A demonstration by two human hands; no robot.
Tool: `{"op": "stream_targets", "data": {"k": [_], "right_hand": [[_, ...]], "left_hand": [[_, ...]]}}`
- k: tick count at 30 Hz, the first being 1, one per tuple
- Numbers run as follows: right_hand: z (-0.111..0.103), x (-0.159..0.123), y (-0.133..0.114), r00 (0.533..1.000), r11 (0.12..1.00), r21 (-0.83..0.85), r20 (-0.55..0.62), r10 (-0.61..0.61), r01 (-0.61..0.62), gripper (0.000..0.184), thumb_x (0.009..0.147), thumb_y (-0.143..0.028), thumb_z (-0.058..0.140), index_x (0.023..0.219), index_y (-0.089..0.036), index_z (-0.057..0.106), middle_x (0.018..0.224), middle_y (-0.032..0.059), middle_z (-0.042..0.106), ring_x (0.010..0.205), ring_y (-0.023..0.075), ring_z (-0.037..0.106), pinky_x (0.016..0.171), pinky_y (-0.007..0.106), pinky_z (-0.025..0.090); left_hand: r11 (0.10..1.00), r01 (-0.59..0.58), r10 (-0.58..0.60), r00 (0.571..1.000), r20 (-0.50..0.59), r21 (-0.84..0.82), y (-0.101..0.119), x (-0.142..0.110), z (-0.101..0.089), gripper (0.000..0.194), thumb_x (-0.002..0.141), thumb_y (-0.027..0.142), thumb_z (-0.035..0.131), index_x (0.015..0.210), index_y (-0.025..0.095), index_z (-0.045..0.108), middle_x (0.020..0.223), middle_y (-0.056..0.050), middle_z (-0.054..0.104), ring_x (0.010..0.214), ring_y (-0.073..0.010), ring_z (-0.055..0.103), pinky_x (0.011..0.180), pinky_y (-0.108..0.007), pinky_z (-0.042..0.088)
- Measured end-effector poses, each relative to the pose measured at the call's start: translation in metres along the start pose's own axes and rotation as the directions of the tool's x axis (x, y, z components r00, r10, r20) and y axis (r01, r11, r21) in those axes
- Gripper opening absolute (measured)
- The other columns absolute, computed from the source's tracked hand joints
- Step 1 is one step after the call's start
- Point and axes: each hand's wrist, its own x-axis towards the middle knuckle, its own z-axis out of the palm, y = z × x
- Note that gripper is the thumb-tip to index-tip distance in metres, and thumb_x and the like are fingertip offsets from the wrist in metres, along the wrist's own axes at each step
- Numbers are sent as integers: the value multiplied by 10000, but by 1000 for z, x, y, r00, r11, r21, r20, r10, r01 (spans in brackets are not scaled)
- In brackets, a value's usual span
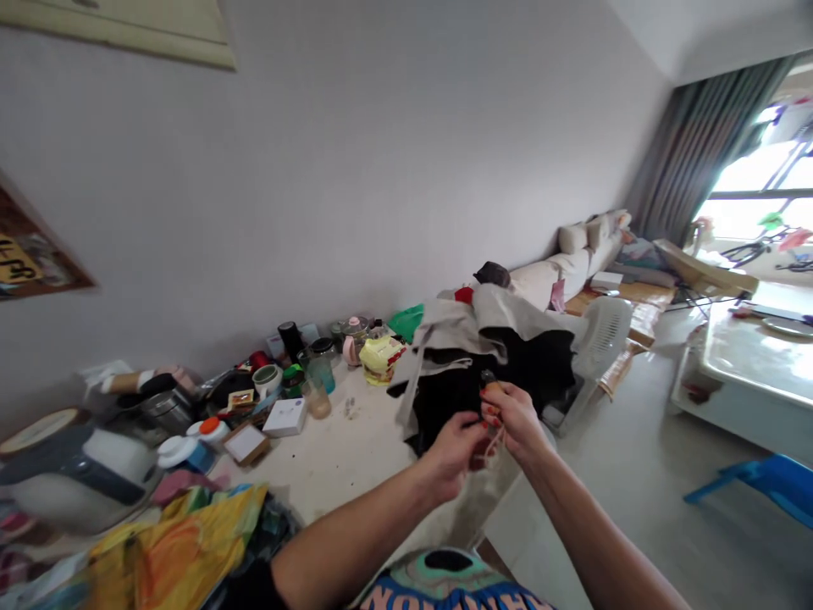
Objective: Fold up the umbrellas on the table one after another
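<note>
Gripping a small dark-tipped item with a brownish lower part [487,378], our right hand [517,419] has its fingers closed, covering most of it. We can't identify the item. Our left hand [452,457] sits just beside, fingers bent inward; its own back hides the fingertips, so we can't tell whether they close on anything. Thin pale cord [495,442] loops between both hands, blurred, ends unclear.

We place the item in front of the black-and-pale-grey fabric piece [445,385], at the far end of the cream tabletop [343,457]. Its dark tip points up and slightly left, away from us toward the wall; the long axis looks close to upright, though only a short stretch shows. The fabric spreads widest left to right, grey panels along the wall side, black nearer us. Our hands hide part of its near edge, and we can't make out the garment type. White slotted plastic [613,335] stands at its right, lower part partly covered. Left of the fabric we note a crumpled yellow packet [381,357].
</note>
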Motion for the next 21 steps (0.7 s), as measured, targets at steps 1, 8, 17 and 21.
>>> {"op": "stream_targets", "data": {"k": [1, 8, 17, 21], "right_hand": [[-5, -1, -6, 995, 992, 105, 75, 63, -71, 281, 621, -234, 708, 682, -214, 434, 496, -71, 419, 378, 58, 360, 338, 170, 269], [-9, -26, -34, 947, 845, 473, 301, 112, -250, 103, 643, -126, 656, 699, -138, 570, 667, 5, 544, 422, 7, 298, 320, 81, 266], [-2, -23, -55, 809, 777, 376, 522, 272, -504, 77, 783, -205, 590, 770, -138, 555, 584, -44, 408, 387, 17, 241, 310, 73, 314], [15, -25, -50, 792, 797, 289, 505, 345, -531, 106, 756, -203, 625, 746, -153, 533, 625, 2, 491, 416, 42, 367, 321, 115, 352]], "left_hand": [[1000, 22, -23, 998, 67, 22, -3, -3, -1, 469, 606, 414, 752, 949, 132, 602, 731, -23, 635, 611, -106, 557, 563, -224, 356], [943, -249, 235, 968, 85, 221, 3, -11, -9, 326, 708, 403, 680, 867, 126, 610, 747, -33, 644, 618, -97, 550, 611, -236, 400], [623, -551, 631, 773, 59, 555, 26, -31, -36, 176, 798, 243, 609, 947, 158, 648, 858, -43, 661, 737, -128, 586, 696, -250, 459], [812, -400, 472, 878, -76, 424, 26, -29, -44, 223, 745, 288, 693, 903, 137, 646, 783, -35, 655, 663, -109, 577, 652, -242, 445]]}}
